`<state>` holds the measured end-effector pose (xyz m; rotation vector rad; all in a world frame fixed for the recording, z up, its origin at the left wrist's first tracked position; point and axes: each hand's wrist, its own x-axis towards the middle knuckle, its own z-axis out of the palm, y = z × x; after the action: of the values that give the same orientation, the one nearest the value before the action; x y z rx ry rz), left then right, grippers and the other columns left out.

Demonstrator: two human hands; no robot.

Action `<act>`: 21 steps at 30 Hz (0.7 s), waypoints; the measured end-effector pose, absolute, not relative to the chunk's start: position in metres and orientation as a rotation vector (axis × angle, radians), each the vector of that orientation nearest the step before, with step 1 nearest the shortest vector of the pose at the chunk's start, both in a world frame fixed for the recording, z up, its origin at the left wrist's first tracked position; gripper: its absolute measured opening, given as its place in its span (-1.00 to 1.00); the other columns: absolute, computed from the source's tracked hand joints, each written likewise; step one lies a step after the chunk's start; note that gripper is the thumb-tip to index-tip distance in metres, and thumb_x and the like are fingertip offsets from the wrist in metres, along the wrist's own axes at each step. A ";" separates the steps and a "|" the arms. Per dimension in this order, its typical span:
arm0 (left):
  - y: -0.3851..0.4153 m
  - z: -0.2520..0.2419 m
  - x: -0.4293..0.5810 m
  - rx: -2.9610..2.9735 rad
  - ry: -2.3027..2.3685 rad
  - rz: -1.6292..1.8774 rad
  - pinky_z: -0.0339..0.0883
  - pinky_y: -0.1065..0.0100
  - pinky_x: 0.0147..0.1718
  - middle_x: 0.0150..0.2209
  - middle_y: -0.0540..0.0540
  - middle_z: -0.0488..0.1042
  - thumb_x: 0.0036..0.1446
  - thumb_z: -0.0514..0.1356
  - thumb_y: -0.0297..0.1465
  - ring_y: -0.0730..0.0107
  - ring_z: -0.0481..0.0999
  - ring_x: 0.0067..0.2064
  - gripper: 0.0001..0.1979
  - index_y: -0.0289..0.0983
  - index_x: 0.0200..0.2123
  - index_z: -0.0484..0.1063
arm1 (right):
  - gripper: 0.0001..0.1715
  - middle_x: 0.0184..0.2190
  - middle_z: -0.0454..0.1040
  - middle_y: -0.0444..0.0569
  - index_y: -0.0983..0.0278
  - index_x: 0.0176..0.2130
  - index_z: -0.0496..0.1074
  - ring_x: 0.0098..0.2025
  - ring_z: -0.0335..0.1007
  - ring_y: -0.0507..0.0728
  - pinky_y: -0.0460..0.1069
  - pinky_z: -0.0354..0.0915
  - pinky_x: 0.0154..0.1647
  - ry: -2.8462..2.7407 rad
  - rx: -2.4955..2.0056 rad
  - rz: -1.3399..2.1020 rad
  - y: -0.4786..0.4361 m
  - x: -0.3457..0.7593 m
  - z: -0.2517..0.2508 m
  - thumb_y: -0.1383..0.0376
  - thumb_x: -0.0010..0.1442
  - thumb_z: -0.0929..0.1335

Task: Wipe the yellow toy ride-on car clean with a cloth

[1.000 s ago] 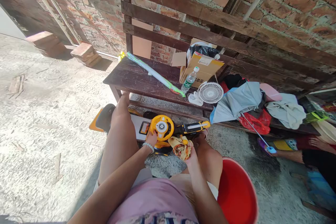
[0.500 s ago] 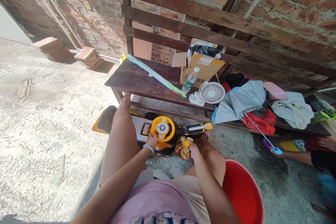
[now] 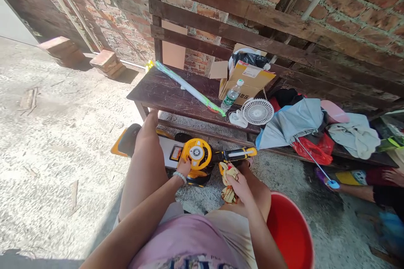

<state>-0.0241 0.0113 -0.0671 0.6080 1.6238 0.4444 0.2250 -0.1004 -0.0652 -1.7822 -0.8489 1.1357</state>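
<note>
Between my legs stands a yellow, black and white ride-on toy (image 3: 164,151) with a jointed front arm (image 3: 238,154). My left hand (image 3: 184,167), with a bead bracelet at the wrist, is closed on the lower left rim of its yellow steering wheel (image 3: 206,160). My right hand (image 3: 240,185) is wrapped round a crumpled, patterned yellowish-brown cloth (image 3: 229,196), which bulges out above and below the fist. The cloth hangs beside the front of the toy, below its arm, near my right knee.
A red bucket (image 3: 292,231) stands right of my leg. Behind the toy, a dark wooden bench (image 3: 176,101) holds a water bottle (image 3: 230,97), white fan (image 3: 258,112), cardboard box (image 3: 248,82) and grey umbrella (image 3: 292,122). Another person's arm (image 3: 356,190) reaches in at right.
My right hand has moved slightly right and toward me with the cloth, away from the toy's front, and the cloth is now bunched in my fist. The left hand stays at the wheel.
</note>
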 end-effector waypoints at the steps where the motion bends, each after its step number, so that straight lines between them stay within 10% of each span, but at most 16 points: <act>1: 0.011 -0.066 -0.024 0.593 1.621 0.439 0.56 0.33 -0.24 -0.11 -0.21 0.58 0.32 0.21 -0.08 0.15 0.63 -0.04 -0.57 -0.22 0.10 0.33 | -0.44 0.03 0.58 -0.02 0.15 0.00 0.56 0.05 0.46 0.23 0.08 0.36 0.09 -0.973 -1.778 1.062 -0.100 0.219 -0.065 0.24 -0.05 0.50; 15: 0.010 -0.069 -0.025 0.595 1.631 0.417 0.54 0.37 -0.23 -0.05 -0.27 0.55 0.31 0.19 -0.02 0.21 0.61 -0.06 -0.48 -0.29 0.11 0.31 | -0.84 -0.24 0.51 -0.02 0.17 -0.23 0.53 -0.22 0.41 0.16 -0.01 0.21 -0.17 -1.489 -2.246 0.692 -0.076 0.216 -0.064 0.25 0.13 0.39; 21: 0.011 -0.068 -0.023 0.611 1.641 0.418 0.53 0.38 -0.24 -0.06 -0.28 0.55 0.33 0.16 -0.02 0.19 0.61 -0.04 -0.48 -0.29 0.13 0.29 | -0.64 -0.23 0.63 0.02 0.20 -0.28 0.52 -0.16 0.48 0.24 0.04 0.34 -0.08 -0.895 -2.004 0.783 -0.084 0.223 -0.084 -0.01 0.07 0.38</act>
<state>-0.0233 0.0107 -0.0675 0.6114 1.6408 0.4182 0.2228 -0.0842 -0.0837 -2.0035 -0.8953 0.7830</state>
